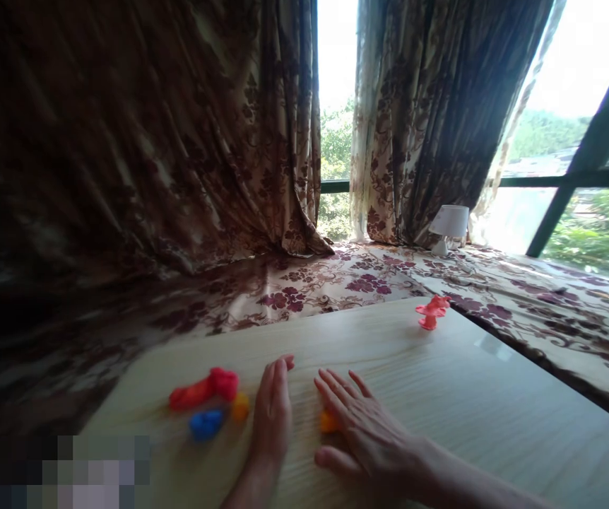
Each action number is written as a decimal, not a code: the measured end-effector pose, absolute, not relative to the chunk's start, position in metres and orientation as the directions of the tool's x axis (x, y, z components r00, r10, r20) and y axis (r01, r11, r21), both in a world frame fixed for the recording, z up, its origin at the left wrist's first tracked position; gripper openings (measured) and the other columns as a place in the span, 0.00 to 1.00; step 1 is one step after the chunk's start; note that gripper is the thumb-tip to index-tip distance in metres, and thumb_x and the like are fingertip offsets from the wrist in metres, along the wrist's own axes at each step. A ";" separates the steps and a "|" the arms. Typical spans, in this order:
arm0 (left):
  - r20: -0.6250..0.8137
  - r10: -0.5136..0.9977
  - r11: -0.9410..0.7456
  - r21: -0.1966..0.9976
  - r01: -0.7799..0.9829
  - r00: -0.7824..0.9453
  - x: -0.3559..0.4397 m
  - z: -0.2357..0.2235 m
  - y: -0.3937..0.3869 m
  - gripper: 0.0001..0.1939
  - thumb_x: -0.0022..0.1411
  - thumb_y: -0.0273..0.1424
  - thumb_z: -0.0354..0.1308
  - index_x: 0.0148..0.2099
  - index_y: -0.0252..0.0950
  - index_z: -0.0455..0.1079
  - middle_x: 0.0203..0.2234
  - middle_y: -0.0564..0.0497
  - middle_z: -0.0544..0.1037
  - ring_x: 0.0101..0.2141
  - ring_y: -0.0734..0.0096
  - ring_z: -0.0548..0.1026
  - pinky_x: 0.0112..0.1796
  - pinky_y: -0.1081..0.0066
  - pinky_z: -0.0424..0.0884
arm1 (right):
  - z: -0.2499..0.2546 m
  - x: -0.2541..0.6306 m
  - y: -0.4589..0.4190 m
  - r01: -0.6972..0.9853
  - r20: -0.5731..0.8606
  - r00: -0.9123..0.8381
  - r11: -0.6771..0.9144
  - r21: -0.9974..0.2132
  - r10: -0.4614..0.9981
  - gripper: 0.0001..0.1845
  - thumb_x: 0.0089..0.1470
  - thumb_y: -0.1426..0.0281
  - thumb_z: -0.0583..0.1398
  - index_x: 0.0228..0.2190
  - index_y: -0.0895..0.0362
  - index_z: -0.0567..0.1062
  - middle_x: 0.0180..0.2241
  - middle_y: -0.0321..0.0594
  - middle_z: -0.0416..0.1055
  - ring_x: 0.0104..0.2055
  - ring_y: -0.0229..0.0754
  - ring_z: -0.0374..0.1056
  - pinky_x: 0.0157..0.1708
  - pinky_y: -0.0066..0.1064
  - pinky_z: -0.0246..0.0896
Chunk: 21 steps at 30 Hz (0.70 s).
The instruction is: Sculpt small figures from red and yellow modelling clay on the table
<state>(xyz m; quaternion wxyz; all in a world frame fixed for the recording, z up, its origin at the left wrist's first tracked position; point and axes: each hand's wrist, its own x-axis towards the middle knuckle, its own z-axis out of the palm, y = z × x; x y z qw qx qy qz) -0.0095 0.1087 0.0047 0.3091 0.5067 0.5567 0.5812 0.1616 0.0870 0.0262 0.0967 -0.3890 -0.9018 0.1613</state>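
My right hand (355,424) lies palm down with its fingers stretched out, over a yellow-orange lump (328,422) that looks like modelling clay. Only the lump's left side shows; the rest is under the palm. To its left, my left hand (273,406) stands on its edge on the table, fingers straight and nothing seen in it. Beyond that hand lie a red lump (193,394) joined to or touching a pinkish-red one (225,383), a blue lump (206,425) and a small yellow piece (240,408).
A coral-red shaped clay figure (432,312) stands near the far right corner of the pale wooden table (468,396). Behind are a flower-patterned cloth (357,279), a small white lamp (451,223), and long curtains (241,127) beside windows.
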 end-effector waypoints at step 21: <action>0.274 0.925 -0.217 0.950 0.224 -0.264 -0.007 0.008 0.108 0.22 0.61 0.45 0.42 0.41 0.34 0.69 0.35 0.47 0.73 0.40 0.65 0.71 0.47 0.64 0.64 | 0.035 0.177 0.070 0.618 0.052 -0.716 0.667 -0.416 0.696 0.49 0.49 0.50 0.55 0.60 0.63 0.42 0.62 0.53 0.37 0.63 0.53 0.36 0.60 0.48 0.34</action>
